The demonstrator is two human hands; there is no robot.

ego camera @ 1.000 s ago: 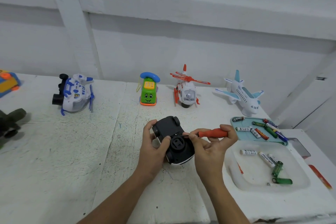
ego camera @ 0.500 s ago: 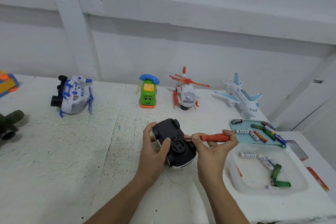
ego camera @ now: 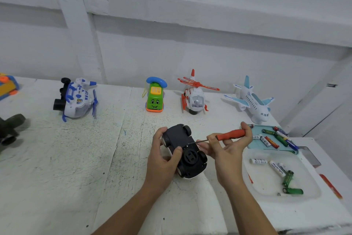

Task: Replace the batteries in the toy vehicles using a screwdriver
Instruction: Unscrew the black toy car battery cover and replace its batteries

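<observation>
The toy car [ego camera: 179,139] in the left hand [ego camera: 162,160] shows a matt black plastic underside. The screwdriver [ego camera: 230,134] in the right hand [ego camera: 226,151] has a smooth orange plastic handle and a thin dark metal shaft. Under both hands the tabletop [ego camera: 76,158] is rough, scuffed, white-painted. Right of the right hand, a frosted plastic tray [ego camera: 262,183] holds glossy-wrapped batteries [ego camera: 277,168].

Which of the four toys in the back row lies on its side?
The blue-and-white helicopter at the left; its wheels point sideways, the others stand upright.
</observation>
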